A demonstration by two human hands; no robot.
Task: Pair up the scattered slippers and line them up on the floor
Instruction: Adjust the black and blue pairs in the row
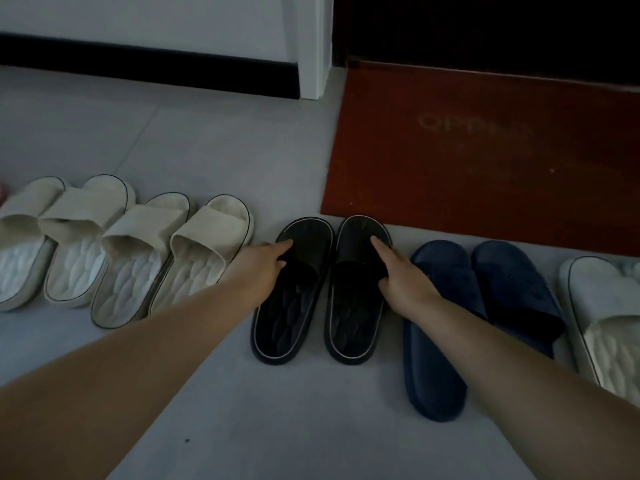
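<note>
Two black slippers stand side by side on the grey floor, toes pointing away from me. My left hand (265, 265) grips the strap of the left black slipper (287, 323), thumb tucked under it. My right hand (403, 271) grips the strap of the right black slipper (355, 327) in the same way. To the left lies a row of several beige slippers (194, 261), side by side. On the right sit two navy slippers (512, 285), my right forearm crossing the nearer one. A single pale slipper (602, 323) lies at the far right edge.
A dark red doormat (485, 150) lies just beyond the black and navy slippers. Behind it is a dark doorway, with a white door frame (311, 46) and a wall with black skirting (145, 64) to the left. Grey tiled floor (277, 427) stretches toward me.
</note>
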